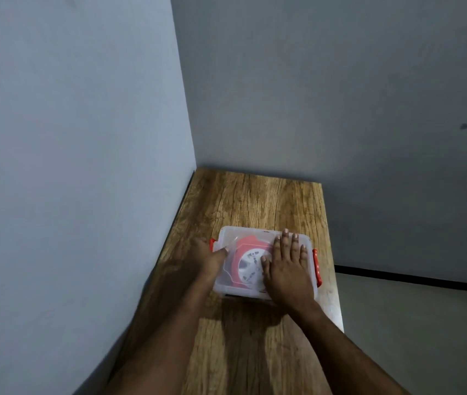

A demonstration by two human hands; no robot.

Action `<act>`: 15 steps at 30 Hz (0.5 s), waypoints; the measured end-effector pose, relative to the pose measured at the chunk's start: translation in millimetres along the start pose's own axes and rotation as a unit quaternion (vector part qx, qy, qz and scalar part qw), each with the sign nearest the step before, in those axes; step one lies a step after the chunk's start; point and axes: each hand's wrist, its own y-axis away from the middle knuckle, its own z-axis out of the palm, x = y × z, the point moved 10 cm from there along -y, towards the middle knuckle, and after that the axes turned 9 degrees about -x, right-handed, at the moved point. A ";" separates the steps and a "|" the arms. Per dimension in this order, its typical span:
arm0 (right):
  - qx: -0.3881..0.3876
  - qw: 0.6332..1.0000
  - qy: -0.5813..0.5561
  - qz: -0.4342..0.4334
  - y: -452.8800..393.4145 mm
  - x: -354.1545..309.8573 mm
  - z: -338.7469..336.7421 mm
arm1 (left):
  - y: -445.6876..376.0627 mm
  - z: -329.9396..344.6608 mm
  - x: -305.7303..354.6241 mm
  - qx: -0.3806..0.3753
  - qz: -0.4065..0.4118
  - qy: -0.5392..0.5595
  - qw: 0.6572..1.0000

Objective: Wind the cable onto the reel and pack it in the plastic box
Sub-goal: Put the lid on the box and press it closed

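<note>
A clear plastic box [228, 283] with its lid on sits in the middle of the wooden table [255, 201]. Through the lid I see the red and white cable reel [248, 259] lying flat inside. Red latches show at the left end [212, 244] and the right end [316, 266] of the box. My right hand [286, 266] lies flat on the lid's right half with straight fingers. My left hand [208, 256] is at the box's left end, its thumb on the lid edge by the left latch; its fingers are hidden.
The table stands in a room corner, with a grey wall [84, 138] along its left edge and another behind it. Its right edge drops to a light floor [426, 323].
</note>
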 end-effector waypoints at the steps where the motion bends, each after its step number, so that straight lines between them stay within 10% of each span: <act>1: -0.001 1.000 -0.002 0.001 0.0 -0.4 -0.2 | 5.1 -1.1 6.7 0.023 0.021 -0.053 0.998; 10: -0.003 1.000 0.002 0.009 -2.6 1.3 3.6 | 29.0 9.5 37.1 0.104 0.111 -0.237 0.960; 15: -0.013 1.000 0.008 0.003 -0.5 0.8 5.8 | 44.1 70.8 53.1 0.055 0.255 -0.473 0.842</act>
